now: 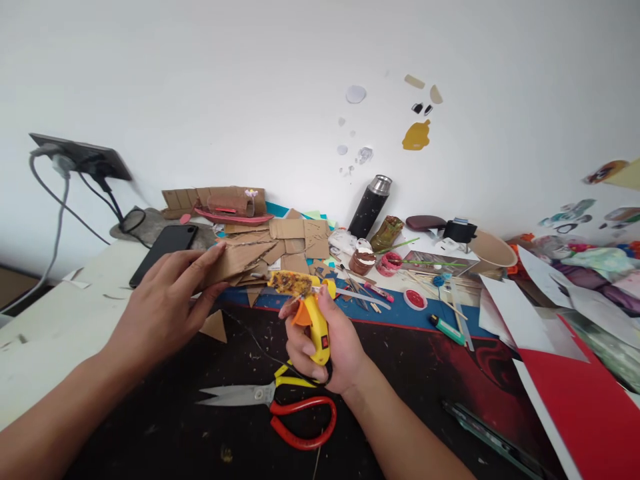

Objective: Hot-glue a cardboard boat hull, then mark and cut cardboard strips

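Note:
My right hand (333,340) is wrapped round a yellow hot glue gun (316,327) with an orange trigger and a clear glue stick at its back. The gun's stained nozzle end points left, toward a folded cardboard piece (237,260). My left hand (167,300) pinches that cardboard between thumb and fingers, its edge streaked with what looks like glue. Below the gun, scissors (270,400) with red and yellow handles lie on the black mat, blades pointing left. A small cardboard triangle (215,327) rests under my left hand.
A black phone (165,250) lies at left, near a wall socket (80,157) with cables. Along the wall are a cardboard boat (233,217), a black thermos (370,207) and paint pots (389,264). A green cutter (447,330) and red sheet (575,400) are at right.

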`<state>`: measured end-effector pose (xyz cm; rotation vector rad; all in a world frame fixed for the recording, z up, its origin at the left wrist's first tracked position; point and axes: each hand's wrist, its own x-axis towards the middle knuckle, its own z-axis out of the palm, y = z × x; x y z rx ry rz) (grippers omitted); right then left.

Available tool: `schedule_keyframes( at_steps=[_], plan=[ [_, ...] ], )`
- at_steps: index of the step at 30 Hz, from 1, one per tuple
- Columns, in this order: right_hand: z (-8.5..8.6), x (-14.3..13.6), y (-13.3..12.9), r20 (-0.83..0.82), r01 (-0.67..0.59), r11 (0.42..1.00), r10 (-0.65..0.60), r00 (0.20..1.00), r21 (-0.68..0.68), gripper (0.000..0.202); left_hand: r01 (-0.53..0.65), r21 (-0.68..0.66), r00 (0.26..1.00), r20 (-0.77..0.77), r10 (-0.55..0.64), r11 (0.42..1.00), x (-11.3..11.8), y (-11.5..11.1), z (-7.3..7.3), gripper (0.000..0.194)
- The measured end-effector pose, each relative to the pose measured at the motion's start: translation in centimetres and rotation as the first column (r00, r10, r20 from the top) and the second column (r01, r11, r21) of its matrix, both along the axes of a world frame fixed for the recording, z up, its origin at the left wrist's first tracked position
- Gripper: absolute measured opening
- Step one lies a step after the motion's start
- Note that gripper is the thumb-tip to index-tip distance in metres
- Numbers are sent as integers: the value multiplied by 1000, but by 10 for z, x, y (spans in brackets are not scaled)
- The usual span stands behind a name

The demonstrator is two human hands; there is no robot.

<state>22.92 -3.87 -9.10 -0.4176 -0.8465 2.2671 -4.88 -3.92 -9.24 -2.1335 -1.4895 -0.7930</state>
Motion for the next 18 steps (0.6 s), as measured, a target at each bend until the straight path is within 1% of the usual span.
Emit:
schedule_keyframes(
  at_steps=[3,5,7,9,11,14,16,18],
  plan=[
    [1,-3,-5,-10,-95,995,95,995,-17,77,6,-27,1000,-14,-6,1000,0,-1,1,74],
    [3,-5,-8,20,-140,990,140,990,-28,83,11,-39,1000,-17,-12,999,0,-1,1,76],
    [5,-6,-11,64,-158,987,160,985,-34,87,18,-36,1000,-10,-19,999,1,-1,1,77],
    [7,-6,-12,98,-146,989,148,984,-22,87,25,-35,1000,-5,-25,999,1,-1,0,77],
    [8,-6,-11,111,-103,994,100,989,22,81,25,-34,1000,-12,-26,999,2,-1,0,78],
    [7,-6,-9,164,31,990,-53,985,134,70,24,-37,999,-24,-25,999,3,-1,0,77],
    [6,-7,-8,250,125,967,-181,951,222,68,20,-32,999,-28,-21,999,3,-1,1,76],
    [5,-7,-8,349,197,933,-301,887,303,71,14,-23,999,-39,-15,1000,3,-1,1,76]
  ],
)
